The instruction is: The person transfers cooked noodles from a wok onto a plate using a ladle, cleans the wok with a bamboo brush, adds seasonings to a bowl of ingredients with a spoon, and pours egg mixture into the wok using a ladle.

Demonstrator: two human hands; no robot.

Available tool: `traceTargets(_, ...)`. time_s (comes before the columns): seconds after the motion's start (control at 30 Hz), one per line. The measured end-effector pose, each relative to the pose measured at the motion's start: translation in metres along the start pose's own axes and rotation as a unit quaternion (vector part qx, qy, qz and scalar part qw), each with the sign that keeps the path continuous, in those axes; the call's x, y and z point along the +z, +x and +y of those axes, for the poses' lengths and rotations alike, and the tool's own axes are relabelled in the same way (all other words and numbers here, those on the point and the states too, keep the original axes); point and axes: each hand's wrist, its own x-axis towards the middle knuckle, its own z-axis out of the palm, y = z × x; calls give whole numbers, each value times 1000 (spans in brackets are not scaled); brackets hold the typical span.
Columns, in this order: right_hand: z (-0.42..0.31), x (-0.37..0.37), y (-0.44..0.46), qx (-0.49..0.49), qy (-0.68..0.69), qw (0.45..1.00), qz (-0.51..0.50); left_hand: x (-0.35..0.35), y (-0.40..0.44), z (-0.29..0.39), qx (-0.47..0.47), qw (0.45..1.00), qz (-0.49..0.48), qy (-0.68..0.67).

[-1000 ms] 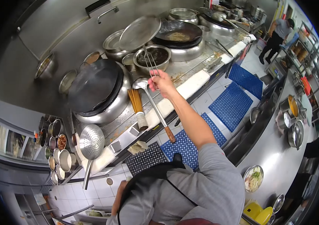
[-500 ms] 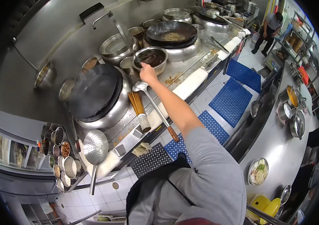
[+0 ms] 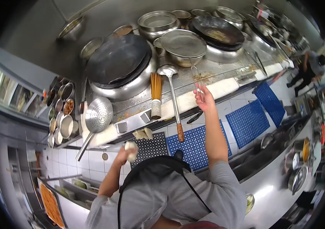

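Observation:
A round mesh strainer (image 3: 183,42) rests across the top of a metal pot (image 3: 185,61) on the stove counter. Its long wire handle slopes down toward me, and my right hand (image 3: 205,100) has its fingers loosely curled round the end. Bunched in my left hand (image 3: 122,155), low in front of the counter's edge, is a whitish cloth (image 3: 132,151). Between the hands lie a bamboo wok brush (image 3: 156,91) and a long ladle (image 3: 173,91), its wooden grip overhanging the edge. The pot's contents are mostly hidden beneath the mesh.
A black wok (image 3: 118,61) sits left, another wok (image 3: 218,34) farther right. A perforated skimmer (image 3: 98,116) juts over the front edge near several seasoning containers (image 3: 67,126). Blue mats (image 3: 250,122) cover the floor; a person (image 3: 309,70) stands at far right.
My right hand has left the pot's rim and come back toward me to the strainer handle. The strainer now covers the pot. My left hand has entered view with the cloth; the view has turned.

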Motion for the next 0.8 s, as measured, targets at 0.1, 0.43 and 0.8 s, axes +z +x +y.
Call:
traceTargets(0.1,4,7,-16,-17,68,996,54,22,8,57,67,983,14,-171)
traceTargets(0.43,116,-124,-68,50,144,977,147,31,80,226,189,908,157,-340)
traceTargets(0.8,296,-250,-198,222,-50,884,408,-10,187,314,34,906,98,-410)
